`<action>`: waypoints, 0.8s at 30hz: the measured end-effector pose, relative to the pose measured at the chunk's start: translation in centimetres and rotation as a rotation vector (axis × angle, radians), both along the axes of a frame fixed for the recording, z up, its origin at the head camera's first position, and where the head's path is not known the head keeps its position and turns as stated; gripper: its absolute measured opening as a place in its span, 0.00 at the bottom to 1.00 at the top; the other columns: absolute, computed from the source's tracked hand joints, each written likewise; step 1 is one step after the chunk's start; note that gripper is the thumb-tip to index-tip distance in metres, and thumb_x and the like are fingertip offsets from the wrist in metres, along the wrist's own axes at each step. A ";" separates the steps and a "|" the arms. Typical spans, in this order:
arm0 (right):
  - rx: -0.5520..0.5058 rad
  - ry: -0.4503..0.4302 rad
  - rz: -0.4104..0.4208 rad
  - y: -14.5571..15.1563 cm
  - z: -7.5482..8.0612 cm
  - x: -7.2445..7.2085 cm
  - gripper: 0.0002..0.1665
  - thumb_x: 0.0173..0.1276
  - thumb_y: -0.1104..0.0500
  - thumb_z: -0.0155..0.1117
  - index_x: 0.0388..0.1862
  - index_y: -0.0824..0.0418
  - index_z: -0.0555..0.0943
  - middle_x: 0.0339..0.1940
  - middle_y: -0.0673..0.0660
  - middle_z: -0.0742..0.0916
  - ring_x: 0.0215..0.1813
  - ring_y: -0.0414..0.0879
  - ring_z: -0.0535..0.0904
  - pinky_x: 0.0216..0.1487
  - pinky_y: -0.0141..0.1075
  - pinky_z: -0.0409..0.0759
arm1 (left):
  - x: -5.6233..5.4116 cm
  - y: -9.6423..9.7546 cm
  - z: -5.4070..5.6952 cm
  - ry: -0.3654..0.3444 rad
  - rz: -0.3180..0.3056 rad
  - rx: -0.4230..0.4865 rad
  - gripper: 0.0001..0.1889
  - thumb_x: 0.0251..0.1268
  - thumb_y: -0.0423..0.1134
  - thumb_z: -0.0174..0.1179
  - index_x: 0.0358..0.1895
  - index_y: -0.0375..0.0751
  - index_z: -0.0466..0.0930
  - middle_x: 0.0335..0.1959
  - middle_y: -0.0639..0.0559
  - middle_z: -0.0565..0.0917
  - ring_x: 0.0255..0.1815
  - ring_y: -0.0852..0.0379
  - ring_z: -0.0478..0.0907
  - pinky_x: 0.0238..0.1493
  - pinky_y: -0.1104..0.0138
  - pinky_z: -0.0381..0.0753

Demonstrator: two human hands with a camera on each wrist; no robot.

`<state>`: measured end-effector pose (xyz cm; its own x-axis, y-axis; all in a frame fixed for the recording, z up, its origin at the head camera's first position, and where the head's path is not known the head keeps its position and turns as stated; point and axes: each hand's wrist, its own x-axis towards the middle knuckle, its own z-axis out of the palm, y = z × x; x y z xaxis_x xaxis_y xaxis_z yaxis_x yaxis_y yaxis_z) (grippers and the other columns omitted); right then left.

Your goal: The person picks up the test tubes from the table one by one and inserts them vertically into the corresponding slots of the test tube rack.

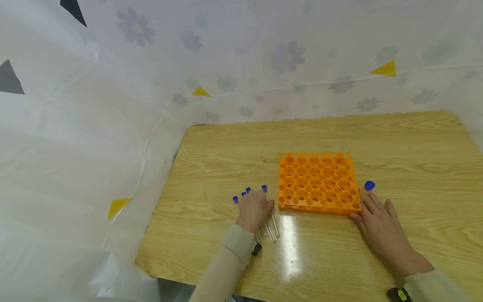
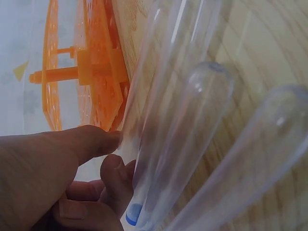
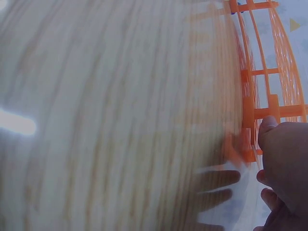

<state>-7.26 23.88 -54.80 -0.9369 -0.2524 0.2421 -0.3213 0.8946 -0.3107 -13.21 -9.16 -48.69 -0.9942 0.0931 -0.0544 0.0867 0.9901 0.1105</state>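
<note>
Several clear test tubes (image 1: 276, 226) with blue caps lie on the table, partly under my left hand (image 1: 254, 209). That hand's fingers are curled among them. In the left wrist view its thumb (image 2: 103, 139) and forefinger pinch at the side of a test tube (image 2: 149, 82). To the right stands an orange tube rack (image 1: 317, 182), its round holes facing up. My right hand (image 1: 385, 230) grips the rack's near right corner, the thumb (image 3: 268, 126) against its front. Right above the forefinger shows one blue cap (image 1: 369, 185); the tube below it is mostly hidden.
A wood-grain table (image 1: 226, 155) carries everything. Pale plastic sheeting with flower prints (image 1: 288, 56) hangs behind it and at the left. Dark bands circle both wrists, and a bright reflection lies on the tabletop before the rack.
</note>
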 end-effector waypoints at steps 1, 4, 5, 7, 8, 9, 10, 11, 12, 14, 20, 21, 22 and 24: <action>0.001 0.000 0.001 0.0 0.0 0.0 0.31 0.79 0.52 0.52 0.70 0.72 0.65 0.76 0.70 0.65 0.81 0.62 0.48 0.75 0.70 0.39 | 0.0 0.0 0.0 -0.011 0.003 0.011 0.33 0.66 0.53 0.62 0.08 0.50 0.54 0.05 0.60 0.51 0.06 0.64 0.48 0.06 0.71 0.45; 0.003 0.002 0.000 0.0 0.0 0.0 0.32 0.78 0.52 0.53 0.71 0.73 0.65 0.75 0.70 0.65 0.81 0.62 0.49 0.75 0.70 0.39 | -0.1 0.0 -0.1 -0.047 0.011 0.048 0.32 0.66 0.52 0.61 0.07 0.50 0.55 0.04 0.61 0.51 0.06 0.65 0.48 0.05 0.71 0.46; 0.003 0.006 -0.001 0.0 0.0 0.0 0.32 0.78 0.53 0.53 0.71 0.73 0.65 0.75 0.70 0.65 0.81 0.62 0.50 0.75 0.70 0.40 | -0.2 -0.1 -0.1 -0.060 0.013 0.068 0.32 0.67 0.52 0.61 0.07 0.50 0.55 0.04 0.61 0.52 0.06 0.65 0.48 0.06 0.71 0.46; 0.002 0.012 -0.001 0.0 0.0 0.0 0.32 0.78 0.53 0.54 0.70 0.73 0.66 0.74 0.70 0.66 0.80 0.63 0.52 0.75 0.70 0.41 | -0.3 -0.1 -0.2 -0.083 0.018 0.101 0.32 0.67 0.51 0.61 0.07 0.51 0.55 0.04 0.61 0.52 0.06 0.65 0.48 0.06 0.71 0.46; 0.001 0.013 -0.002 0.0 0.1 0.0 0.31 0.78 0.53 0.54 0.70 0.72 0.66 0.74 0.70 0.66 0.80 0.63 0.53 0.75 0.70 0.42 | -0.3 -0.1 -0.3 -0.097 0.023 0.121 0.31 0.66 0.50 0.60 0.07 0.51 0.55 0.04 0.61 0.52 0.06 0.64 0.49 0.06 0.71 0.46; 0.001 0.015 -0.003 0.0 0.1 0.0 0.31 0.78 0.53 0.54 0.70 0.72 0.66 0.74 0.70 0.67 0.79 0.64 0.54 0.74 0.70 0.42 | -0.3 -0.2 -0.3 -0.110 0.029 0.143 0.31 0.66 0.49 0.60 0.07 0.51 0.56 0.04 0.61 0.52 0.06 0.64 0.50 0.06 0.71 0.47; 0.001 0.015 -0.003 0.0 0.1 0.0 0.31 0.77 0.53 0.54 0.70 0.72 0.66 0.74 0.70 0.67 0.79 0.64 0.54 0.74 0.70 0.43 | -0.3 -0.2 -0.3 -0.119 0.034 0.166 0.30 0.65 0.49 0.60 0.07 0.51 0.56 0.04 0.61 0.53 0.06 0.64 0.51 0.06 0.71 0.48; 0.000 0.016 -0.003 0.0 0.1 0.0 0.31 0.77 0.53 0.54 0.70 0.72 0.66 0.74 0.70 0.67 0.79 0.64 0.55 0.74 0.71 0.43 | -0.3 -0.2 -0.2 -0.128 0.042 0.191 0.29 0.65 0.48 0.60 0.07 0.51 0.57 0.04 0.61 0.54 0.05 0.64 0.51 0.06 0.71 0.49; 0.000 0.015 -0.004 0.0 0.1 0.0 0.31 0.78 0.53 0.54 0.70 0.72 0.66 0.74 0.70 0.67 0.79 0.64 0.55 0.74 0.71 0.43 | -0.4 -0.3 -0.1 -0.136 0.048 0.211 0.29 0.64 0.48 0.59 0.07 0.50 0.57 0.04 0.61 0.54 0.05 0.64 0.52 0.06 0.71 0.50; -0.002 0.015 -0.005 0.0 0.0 0.0 0.31 0.77 0.53 0.54 0.70 0.72 0.67 0.74 0.70 0.67 0.79 0.64 0.55 0.74 0.71 0.43 | -0.4 -0.4 0.2 -0.145 0.060 0.249 0.28 0.64 0.47 0.58 0.06 0.50 0.59 0.04 0.61 0.55 0.05 0.63 0.54 0.06 0.70 0.52; -0.013 0.025 0.000 0.0 -0.1 0.0 0.30 0.77 0.53 0.55 0.68 0.72 0.68 0.74 0.70 0.67 0.79 0.64 0.55 0.74 0.71 0.44 | -0.6 -0.8 1.3 -0.178 0.097 0.409 0.26 0.63 0.43 0.56 0.07 0.50 0.59 0.05 0.60 0.55 0.07 0.63 0.51 0.09 0.71 0.51; -0.015 0.027 0.001 0.0 -0.1 0.0 0.30 0.77 0.53 0.55 0.68 0.72 0.68 0.74 0.70 0.67 0.79 0.63 0.55 0.74 0.72 0.44 | -0.6 -0.8 1.5 -0.190 0.104 0.447 0.25 0.63 0.43 0.57 0.08 0.50 0.61 0.06 0.60 0.58 0.08 0.63 0.53 0.10 0.72 0.53; -0.016 0.029 0.001 0.0 -0.1 0.0 0.30 0.77 0.53 0.55 0.68 0.72 0.68 0.73 0.70 0.67 0.79 0.63 0.55 0.73 0.72 0.44 | -0.6 -0.9 1.7 -0.199 0.110 0.482 0.22 0.63 0.42 0.57 0.10 0.49 0.64 0.07 0.59 0.61 0.09 0.63 0.56 0.10 0.73 0.56; -0.020 0.029 0.003 0.0 0.0 0.0 0.30 0.77 0.53 0.55 0.69 0.72 0.68 0.74 0.70 0.67 0.79 0.63 0.55 0.73 0.72 0.44 | -0.7 -1.1 2.1 -0.219 0.133 0.553 0.17 0.64 0.41 0.59 0.16 0.48 0.72 0.12 0.58 0.70 0.12 0.62 0.64 0.13 0.73 0.63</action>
<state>-7.29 23.93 -54.84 -0.9287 -0.2499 0.2741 -0.3330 0.8873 -0.3192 -13.95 -10.27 -46.55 -0.9703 0.0418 -0.2384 -0.1169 0.7817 0.6126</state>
